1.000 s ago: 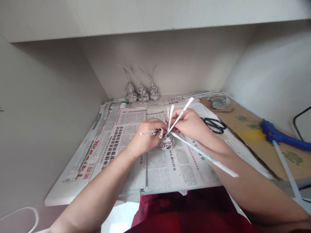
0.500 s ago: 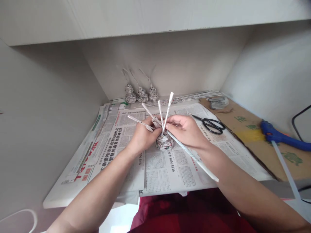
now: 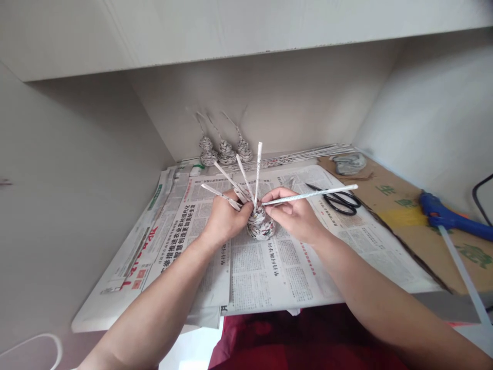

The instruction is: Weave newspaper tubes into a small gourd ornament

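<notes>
A small woven newspaper gourd (image 3: pixel 262 226) stands on the newspaper in front of me, with several rolled-paper spokes (image 3: pixel 257 174) fanning up from its top. My left hand (image 3: pixel 229 216) is closed around the spokes' base and the gourd's upper left side. At the upper right, my right hand (image 3: pixel 295 213) pinches one paper strip (image 3: pixel 316 194) close to the gourd. This strip points out to the right, its far end passing over the scissors. Some fingertips of my left hand are hidden behind the spokes.
Black-handled scissors (image 3: pixel 339 200) lie right of my hands. Three finished-looking woven gourds (image 3: pixel 226 152) stand at the back, beside a bundle of paper rods (image 3: pixel 308 153). A blue glue gun (image 3: pixel 450 216) rests on cardboard (image 3: pixel 393 205) at the right. Newspaper sheets (image 3: pixel 269 282) cover the table.
The strip in my right hand has swung up from pointing down toward me to pointing right. My right fingers have turned with it. The upright spokes lean further left.
</notes>
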A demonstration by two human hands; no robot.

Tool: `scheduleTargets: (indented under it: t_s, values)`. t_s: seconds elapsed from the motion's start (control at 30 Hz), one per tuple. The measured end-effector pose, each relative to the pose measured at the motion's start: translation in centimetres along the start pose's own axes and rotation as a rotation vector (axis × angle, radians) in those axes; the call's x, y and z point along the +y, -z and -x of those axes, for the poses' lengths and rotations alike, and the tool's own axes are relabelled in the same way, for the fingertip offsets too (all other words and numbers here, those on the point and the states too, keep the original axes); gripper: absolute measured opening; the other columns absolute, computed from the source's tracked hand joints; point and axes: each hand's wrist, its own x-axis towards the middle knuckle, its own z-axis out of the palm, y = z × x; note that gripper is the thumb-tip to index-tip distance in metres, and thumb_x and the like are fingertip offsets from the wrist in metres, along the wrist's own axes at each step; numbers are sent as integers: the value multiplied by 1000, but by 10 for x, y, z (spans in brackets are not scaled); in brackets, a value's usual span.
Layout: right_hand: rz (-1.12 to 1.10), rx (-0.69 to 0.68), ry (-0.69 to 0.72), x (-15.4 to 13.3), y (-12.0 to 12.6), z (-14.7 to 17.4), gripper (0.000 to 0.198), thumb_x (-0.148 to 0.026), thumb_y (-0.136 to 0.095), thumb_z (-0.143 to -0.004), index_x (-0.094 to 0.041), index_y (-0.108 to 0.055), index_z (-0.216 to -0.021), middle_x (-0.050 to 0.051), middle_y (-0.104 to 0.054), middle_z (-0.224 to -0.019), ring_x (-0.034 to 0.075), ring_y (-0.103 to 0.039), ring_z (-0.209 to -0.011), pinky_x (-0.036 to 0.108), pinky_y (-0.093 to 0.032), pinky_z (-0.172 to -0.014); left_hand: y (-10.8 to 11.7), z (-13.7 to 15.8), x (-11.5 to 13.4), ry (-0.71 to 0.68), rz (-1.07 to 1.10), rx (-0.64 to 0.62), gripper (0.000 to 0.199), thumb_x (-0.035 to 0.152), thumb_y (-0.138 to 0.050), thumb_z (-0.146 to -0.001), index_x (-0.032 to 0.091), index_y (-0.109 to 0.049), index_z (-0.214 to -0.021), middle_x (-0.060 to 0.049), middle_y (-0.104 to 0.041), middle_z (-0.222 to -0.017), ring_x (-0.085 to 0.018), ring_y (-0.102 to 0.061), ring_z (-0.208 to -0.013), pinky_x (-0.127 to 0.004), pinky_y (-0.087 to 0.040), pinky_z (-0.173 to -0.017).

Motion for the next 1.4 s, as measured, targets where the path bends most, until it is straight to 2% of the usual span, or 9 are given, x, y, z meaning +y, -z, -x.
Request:
scheduleTargets:
  t_s: [0.2, 0.3, 0.53, 0.67, 0.83, 1.03, 1.2, 1.3, 1.4]
  values:
    - [-8, 101, -206, 9, -5, -1, 29, -47, -67, -75, -18, -62, -69, 1, -63, -65, 15, -57, -62, 28, -43, -57, -3, 3, 1, -130, -89, 40, 9, 14, -58, -77, 17, -67, -78, -5, -70, -80, -19, -65, -78, -29, -48, -71]
    - [-157, 132, -289, 12, -11, -3, 32, -47, -67, -73, -18, -61, -63, 0, -61, -59, 14, -55, -57, 28, -41, -55, -3, 3, 2, -136, -96, 30, 10, 13, -58, -77, 17, -67, -79, -6, -70, -82, -20, -65, -79, -30, -49, -72]
    - [-339, 216, -228, 7, -18, -2, 16, -30, -74, -67, -18, -70, -77, 2, -68, -71, 16, -62, -69, 29, -46, -64, -2, 4, 4, -117, -110, 31, 9, 12, -59, -76, 17, -66, -77, -5, -69, -79, -19, -65, -76, -29, -48, -70]
    - [-358, 193, -245, 7, -18, -3, 17, -31, -76, -65, -18, -66, -71, -1, -65, -62, 12, -57, -56, 26, -42, -53, -1, 4, 5, -122, -119, -4, 9, 12, -58, -77, 17, -65, -75, -5, -70, -80, -19, -65, -77, -29, -48, -69]
    - [-378, 305, -254, 11, -19, -4, 21, -27, -72, -66, -17, -56, -56, -3, -57, -53, 10, -49, -49, 23, -32, -44, -2, 4, 6, -129, -104, -33, 12, 11, -56, -78, 18, -65, -82, -4, -69, -82, -19, -64, -79, -28, -47, -72]
    - [-411, 218, -317, 12, -15, -5, 21, -33, -73, -66, -18, -59, -64, 1, -62, -63, 14, -55, -57, 24, -33, -47, -1, 3, 6, -121, -66, -72, 14, 9, -54, -79, 18, -64, -84, -3, -69, -83, -18, -64, -80, -29, -47, -74]
    - [-385, 300, -309, 12, -15, -5, 21, -29, -70, -65, -19, -53, -58, 0, -58, -57, 14, -53, -56, 24, -31, -45, -1, 4, 6, -92, -61, -88, 15, 11, -54, -80, 18, -66, -87, -4, -70, -86, -19, -65, -83, -30, -49, -77]
    - [-415, 230, -326, 12, -13, -5, 10, -24, -66, -64, -18, -65, -71, 1, -63, -65, 15, -55, -61, 23, -32, -46, -1, 5, 6, -79, -60, -84, 16, 13, -55, -81, 19, -67, -91, -4, -71, -89, -20, -65, -85, -30, -49, -78]
    - [-418, 151, -325, 12, -11, -6, 22, -20, -63, -64, -17, -71, -84, 3, -66, -71, 14, -55, -62, 23, -31, -47, -1, 5, 6, -80, -53, -92, 18, 14, -55, -81, 20, -68, -92, -4, -71, -92, -19, -66, -87, -30, -49, -79]
